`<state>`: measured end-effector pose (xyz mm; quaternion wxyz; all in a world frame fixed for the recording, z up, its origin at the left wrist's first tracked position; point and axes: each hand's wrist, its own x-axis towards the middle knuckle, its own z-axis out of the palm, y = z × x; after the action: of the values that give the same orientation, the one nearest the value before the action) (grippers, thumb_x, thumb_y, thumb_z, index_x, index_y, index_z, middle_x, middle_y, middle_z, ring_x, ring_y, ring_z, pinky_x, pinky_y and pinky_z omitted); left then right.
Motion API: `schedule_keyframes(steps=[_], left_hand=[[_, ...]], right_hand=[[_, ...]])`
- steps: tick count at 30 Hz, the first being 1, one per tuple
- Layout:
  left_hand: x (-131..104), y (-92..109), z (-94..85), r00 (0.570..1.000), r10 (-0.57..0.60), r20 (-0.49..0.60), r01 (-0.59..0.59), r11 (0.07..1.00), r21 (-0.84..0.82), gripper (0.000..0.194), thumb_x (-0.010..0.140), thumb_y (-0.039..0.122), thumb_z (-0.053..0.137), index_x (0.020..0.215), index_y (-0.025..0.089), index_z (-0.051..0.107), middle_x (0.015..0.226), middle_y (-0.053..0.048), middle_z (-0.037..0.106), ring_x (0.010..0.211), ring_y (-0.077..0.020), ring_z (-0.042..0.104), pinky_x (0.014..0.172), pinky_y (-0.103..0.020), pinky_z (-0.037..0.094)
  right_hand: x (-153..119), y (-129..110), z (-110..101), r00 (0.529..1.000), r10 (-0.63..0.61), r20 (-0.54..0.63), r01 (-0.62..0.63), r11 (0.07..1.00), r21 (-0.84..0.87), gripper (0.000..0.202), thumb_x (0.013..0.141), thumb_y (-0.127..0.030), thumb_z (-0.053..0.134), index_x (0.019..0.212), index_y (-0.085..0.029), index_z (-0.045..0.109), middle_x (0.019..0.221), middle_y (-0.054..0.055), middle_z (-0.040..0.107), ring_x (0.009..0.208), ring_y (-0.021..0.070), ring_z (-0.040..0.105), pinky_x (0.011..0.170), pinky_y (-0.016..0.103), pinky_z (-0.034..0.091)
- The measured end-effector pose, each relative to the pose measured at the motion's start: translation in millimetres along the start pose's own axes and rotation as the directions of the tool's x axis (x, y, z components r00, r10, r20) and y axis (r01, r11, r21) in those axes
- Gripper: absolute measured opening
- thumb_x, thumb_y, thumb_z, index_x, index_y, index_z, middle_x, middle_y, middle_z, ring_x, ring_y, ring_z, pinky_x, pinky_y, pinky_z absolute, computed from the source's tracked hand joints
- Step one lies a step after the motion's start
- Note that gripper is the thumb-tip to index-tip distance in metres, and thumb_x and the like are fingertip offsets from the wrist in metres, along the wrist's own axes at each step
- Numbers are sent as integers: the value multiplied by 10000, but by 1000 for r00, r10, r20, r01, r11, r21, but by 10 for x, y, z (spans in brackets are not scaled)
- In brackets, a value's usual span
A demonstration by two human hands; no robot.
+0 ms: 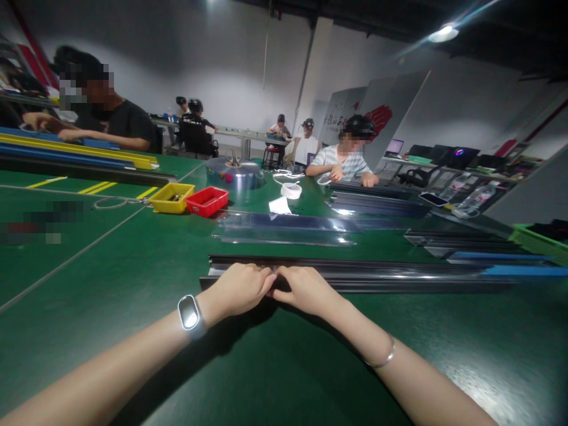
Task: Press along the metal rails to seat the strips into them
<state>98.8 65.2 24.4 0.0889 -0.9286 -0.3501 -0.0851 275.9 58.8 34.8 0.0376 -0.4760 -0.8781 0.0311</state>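
Note:
A long black profile [399, 275] lies crosswise on the green table, near its left end under both hands. My left hand [239, 287], with a watch on the wrist, rests at the profile with its fingers bent together. My right hand [306, 287] meets it from the other side, thumb and fingers pinched against the profile. The fingertips of both hands nearly touch. Whatever is between them is too small to make out. Behind the profile lie clear plastic strips [288, 229].
Beyond the strips are a yellow bin [172, 197], a red bin [207, 202], a tape roll [291, 190] and a round metal reel [235, 174]. More profiles [470, 244] lie at the right. A person in a striped shirt [344, 163] sits across; another person [119, 121] works at left.

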Motion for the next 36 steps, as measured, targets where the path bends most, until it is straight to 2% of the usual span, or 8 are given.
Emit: schedule_keyframes(steps=[10, 15, 22, 29, 36], left_hand=[[-8, 3, -6, 1000, 26, 11, -27, 999, 44, 306, 889, 246, 217, 907, 169, 512, 765, -55, 596, 662, -179, 567, 574, -287, 407], [2, 12, -18, 999, -44, -5, 44, 999, 10, 345, 896, 268, 198, 886, 156, 524, 762, -61, 598, 662, -169, 568, 566, -272, 409], [-5, 7, -21, 1000, -7, 11, 7, 1000, -16, 351, 898, 273, 201, 894, 157, 532, 757, -68, 597, 670, -174, 578, 584, -285, 421], [8, 16, -13, 997, -73, -13, 73, 997, -6, 353, 897, 264, 198, 893, 155, 534, 758, -62, 604, 643, -167, 576, 557, -273, 413], [10, 15, -7, 999, -47, 4, 47, 999, -23, 393, 902, 306, 177, 868, 162, 540, 731, -55, 602, 637, -172, 576, 559, -279, 403]], right_hand=[[-1, 9, 11, 1000, 1, -27, 0, 999, 43, 390, 827, -481, 383, 993, -170, 551, 890, 80, 648, 841, 196, 599, 712, 273, 389], [-1, 3, 27, 1000, 1, -27, 0, 999, 39, 397, 815, -498, 396, 987, -173, 549, 876, 77, 648, 817, 199, 603, 681, 269, 386], [-9, -2, 4, 999, 20, -48, -18, 999, 34, 361, 823, -477, 392, 949, -182, 557, 855, 66, 650, 811, 199, 604, 677, 268, 381], [-4, -8, 20, 998, 16, -59, -14, 999, 35, 396, 818, -519, 378, 941, -183, 548, 835, 68, 654, 782, 205, 610, 651, 270, 380], [15, 22, 56, 995, 55, -89, -48, 995, 82, 320, 798, -462, 459, 972, -201, 523, 822, 48, 649, 797, 190, 608, 647, 254, 380]])
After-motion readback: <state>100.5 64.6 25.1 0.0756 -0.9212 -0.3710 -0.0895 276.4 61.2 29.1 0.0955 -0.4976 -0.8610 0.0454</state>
